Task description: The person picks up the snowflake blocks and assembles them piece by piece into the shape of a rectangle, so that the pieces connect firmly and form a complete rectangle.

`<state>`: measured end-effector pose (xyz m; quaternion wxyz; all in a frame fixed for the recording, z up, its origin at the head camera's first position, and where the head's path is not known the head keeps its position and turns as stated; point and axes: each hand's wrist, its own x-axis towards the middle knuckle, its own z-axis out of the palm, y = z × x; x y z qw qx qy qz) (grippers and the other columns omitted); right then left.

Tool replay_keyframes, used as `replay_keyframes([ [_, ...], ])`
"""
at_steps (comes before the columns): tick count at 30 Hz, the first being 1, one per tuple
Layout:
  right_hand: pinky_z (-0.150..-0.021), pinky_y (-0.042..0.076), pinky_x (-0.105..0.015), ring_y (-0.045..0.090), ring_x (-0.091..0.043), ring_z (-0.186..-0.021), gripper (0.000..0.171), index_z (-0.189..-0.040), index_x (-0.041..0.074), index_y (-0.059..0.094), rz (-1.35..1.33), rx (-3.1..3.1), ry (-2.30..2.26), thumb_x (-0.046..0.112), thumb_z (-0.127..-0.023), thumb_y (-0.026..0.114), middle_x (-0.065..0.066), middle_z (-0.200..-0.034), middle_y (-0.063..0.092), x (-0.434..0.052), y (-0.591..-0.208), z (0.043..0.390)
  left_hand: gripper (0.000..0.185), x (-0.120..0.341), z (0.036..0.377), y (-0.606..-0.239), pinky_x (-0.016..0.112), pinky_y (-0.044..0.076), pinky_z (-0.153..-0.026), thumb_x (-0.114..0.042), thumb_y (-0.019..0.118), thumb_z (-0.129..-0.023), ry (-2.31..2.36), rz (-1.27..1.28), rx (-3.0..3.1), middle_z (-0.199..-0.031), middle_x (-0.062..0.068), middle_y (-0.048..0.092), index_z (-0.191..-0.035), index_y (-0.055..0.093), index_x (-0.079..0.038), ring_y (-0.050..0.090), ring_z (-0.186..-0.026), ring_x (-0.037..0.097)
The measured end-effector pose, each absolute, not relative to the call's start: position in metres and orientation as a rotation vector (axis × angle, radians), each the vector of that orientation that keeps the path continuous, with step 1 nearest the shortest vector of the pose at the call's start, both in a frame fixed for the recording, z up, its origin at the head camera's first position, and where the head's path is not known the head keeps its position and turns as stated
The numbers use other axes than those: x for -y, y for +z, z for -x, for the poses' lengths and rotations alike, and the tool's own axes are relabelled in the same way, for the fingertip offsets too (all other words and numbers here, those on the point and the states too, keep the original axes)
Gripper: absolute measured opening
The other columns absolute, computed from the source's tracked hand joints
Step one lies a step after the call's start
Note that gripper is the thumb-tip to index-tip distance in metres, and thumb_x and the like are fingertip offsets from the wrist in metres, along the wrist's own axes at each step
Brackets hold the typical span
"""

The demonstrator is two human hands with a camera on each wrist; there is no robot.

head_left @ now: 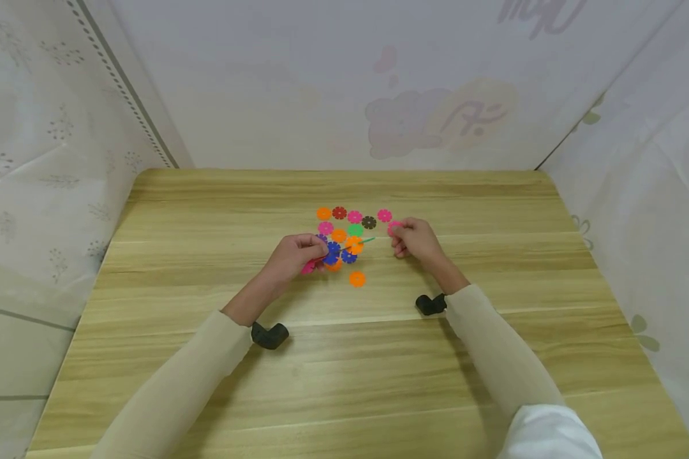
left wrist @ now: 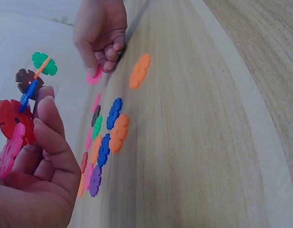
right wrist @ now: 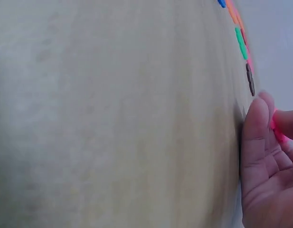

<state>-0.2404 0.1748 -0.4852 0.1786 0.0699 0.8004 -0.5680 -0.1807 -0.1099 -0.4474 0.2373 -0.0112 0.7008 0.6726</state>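
My left hand (head_left: 291, 258) holds a chain of notched, flower-shaped interlocking discs, raised in front of the loose pieces. In the left wrist view a pink disc (left wrist: 12, 151) and a red disc (left wrist: 11, 118) lie at the fingers. A blue disc (left wrist: 28, 95), a brown disc (left wrist: 23, 77), an orange disc (left wrist: 42, 68) and a green disc (left wrist: 49, 65) extend beyond them. My right hand (head_left: 422, 242) pinches another pink disc (head_left: 394, 228) between thumb and fingers, close over the table at the right of the group. That disc is partly hidden by the thumb in the right wrist view.
Several loose discs lie together on the wooden table (head_left: 379, 376), among them a dark red one (head_left: 339, 213), a green one (head_left: 355, 229) and a pink one (head_left: 385, 215). One orange disc (head_left: 357, 279) lies apart, nearer me. A patterned sheet (head_left: 321, 95) hangs behind.
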Motion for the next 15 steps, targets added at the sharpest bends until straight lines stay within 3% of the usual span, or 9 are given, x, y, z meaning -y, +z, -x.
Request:
replay_keyframes([
  [7, -0.056, 0.054, -0.026, 0.057, -0.014, -0.058, 0.020, -0.103, -0.002, 0.060, -0.177, -2.208, -1.667, 0.015, -0.101, 0.050, -0.009, -0.076, 0.061, -0.178, -0.483, 0.236, 0.017, 0.109, 0.181, -0.449, 0.035, 0.056, -0.079, -0.013, 0.058, -0.097, 1.851, 0.034, -1.917, -0.082, 0.004, 0.064, -0.095, 0.064, 0.002, 0.063, -0.078, 0.030],
  [15, -0.047, 0.042, -0.023, 0.046, -0.011, -0.049, 0.020, -0.102, -0.007, 0.060, -0.051, -2.104, -1.784, 0.009, -0.099, 0.050, -0.007, -0.067, 0.055, -0.179, -0.466, 0.228, 0.016, 0.109, 0.183, -0.448, 0.033, 0.056, -0.076, -0.013, 0.056, -0.098, 1.857, 0.054, -1.904, -0.086, 0.006, 0.064, -0.093, 0.063, 0.001, 0.064, -0.081, 0.032],
])
